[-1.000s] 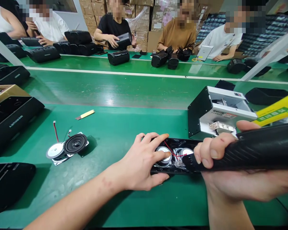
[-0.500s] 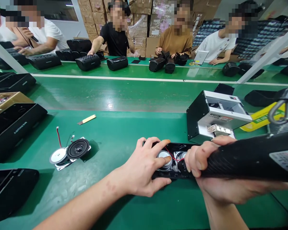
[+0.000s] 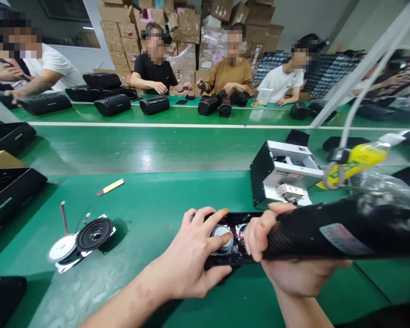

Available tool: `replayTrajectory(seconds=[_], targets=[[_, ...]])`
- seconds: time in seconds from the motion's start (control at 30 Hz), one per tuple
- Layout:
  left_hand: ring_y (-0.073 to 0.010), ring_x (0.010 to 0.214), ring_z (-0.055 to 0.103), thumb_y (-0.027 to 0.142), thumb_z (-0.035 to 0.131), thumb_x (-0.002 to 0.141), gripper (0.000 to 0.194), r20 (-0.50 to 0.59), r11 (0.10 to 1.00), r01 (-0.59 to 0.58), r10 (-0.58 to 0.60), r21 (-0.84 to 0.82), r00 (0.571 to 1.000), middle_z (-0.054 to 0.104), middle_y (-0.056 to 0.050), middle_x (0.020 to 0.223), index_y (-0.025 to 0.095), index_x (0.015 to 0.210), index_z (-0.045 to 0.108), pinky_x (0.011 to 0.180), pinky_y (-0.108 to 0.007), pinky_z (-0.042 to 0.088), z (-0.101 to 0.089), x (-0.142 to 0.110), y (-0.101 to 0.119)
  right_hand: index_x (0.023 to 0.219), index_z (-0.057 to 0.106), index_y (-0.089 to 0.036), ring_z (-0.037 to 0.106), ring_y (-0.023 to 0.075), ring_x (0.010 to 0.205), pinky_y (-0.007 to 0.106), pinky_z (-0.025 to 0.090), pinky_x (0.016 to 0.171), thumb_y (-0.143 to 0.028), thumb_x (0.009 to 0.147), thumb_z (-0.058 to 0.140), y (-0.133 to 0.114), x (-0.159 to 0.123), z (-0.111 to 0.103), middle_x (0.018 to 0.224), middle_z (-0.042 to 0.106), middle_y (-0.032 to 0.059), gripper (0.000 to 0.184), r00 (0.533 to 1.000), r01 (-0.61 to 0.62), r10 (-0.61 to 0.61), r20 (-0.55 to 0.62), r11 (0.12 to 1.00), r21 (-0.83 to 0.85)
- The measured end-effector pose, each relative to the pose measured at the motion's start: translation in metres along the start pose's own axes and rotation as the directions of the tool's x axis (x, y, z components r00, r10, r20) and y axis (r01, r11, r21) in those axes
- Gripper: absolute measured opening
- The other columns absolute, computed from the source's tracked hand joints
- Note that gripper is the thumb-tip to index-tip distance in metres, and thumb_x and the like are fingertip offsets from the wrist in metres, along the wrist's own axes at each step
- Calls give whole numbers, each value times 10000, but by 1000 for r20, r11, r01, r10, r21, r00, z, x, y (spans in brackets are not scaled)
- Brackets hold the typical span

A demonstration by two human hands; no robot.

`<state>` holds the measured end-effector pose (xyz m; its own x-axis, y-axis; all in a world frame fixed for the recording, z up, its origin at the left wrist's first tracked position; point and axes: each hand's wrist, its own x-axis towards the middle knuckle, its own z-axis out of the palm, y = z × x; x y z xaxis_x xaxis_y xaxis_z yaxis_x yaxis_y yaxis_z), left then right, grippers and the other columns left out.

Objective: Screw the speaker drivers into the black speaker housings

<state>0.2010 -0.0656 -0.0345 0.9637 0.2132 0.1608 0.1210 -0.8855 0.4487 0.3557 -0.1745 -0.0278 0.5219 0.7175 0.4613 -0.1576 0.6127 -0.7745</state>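
A black speaker panel [image 3: 237, 260] lies on the green bench under my left hand [image 3: 194, 255]. My left hand grips it across its width, thumb at the near edge and fingers at the far one. One fingertip rests on the silver back of a round speaker driver [image 3: 222, 243] set in the panel. Red wires run beside a second driver, partly hidden. My right hand [image 3: 290, 259] is wrapped round a black electric screwdriver [image 3: 300, 230] with a label. Its front end points down at the panel; the tip is hidden behind my fingers.
Two loose speaker drivers [image 3: 94, 234] and a yellow-handled utility knife [image 3: 110, 187] lie to the left. A silver-and-black machine [image 3: 283, 175] stands beyond the panel. Black speaker housings [image 3: 12, 205] line the left edge. Several people sit across the bench with finished-looking speakers [image 3: 112, 105].
The view has tilted up and shifted right, so things sit lower and further left. Both hands keep their hold; the screwdriver appears slightly turned. Across the bench, a person has drawn a hand off a speaker.
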Motion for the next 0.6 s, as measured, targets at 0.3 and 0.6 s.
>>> replayTrajectory(seconds=[0.3,0.6], targets=[[-434,1538,278,330,744,877,607,-137,998,9,1,68,991,140,-57,1766,364,1453,556,1086,-645,515,10,-29,-22,1151,691,-281,434,143,374,275,372,353,-839,841,590,-82,66,-57,577,549,-42,647,886,392,-440,-148,879,-273],[-415,1468,370,346,691,824,498,-240,997,37,-19,71,971,235,-71,1723,337,1317,623,1019,-583,557,37,-27,-37,1125,621,-204,479,145,417,280,401,403,-841,911,460,-51,109,-98,615,542,-25,691,834,366,-508,-216,802,-473]])
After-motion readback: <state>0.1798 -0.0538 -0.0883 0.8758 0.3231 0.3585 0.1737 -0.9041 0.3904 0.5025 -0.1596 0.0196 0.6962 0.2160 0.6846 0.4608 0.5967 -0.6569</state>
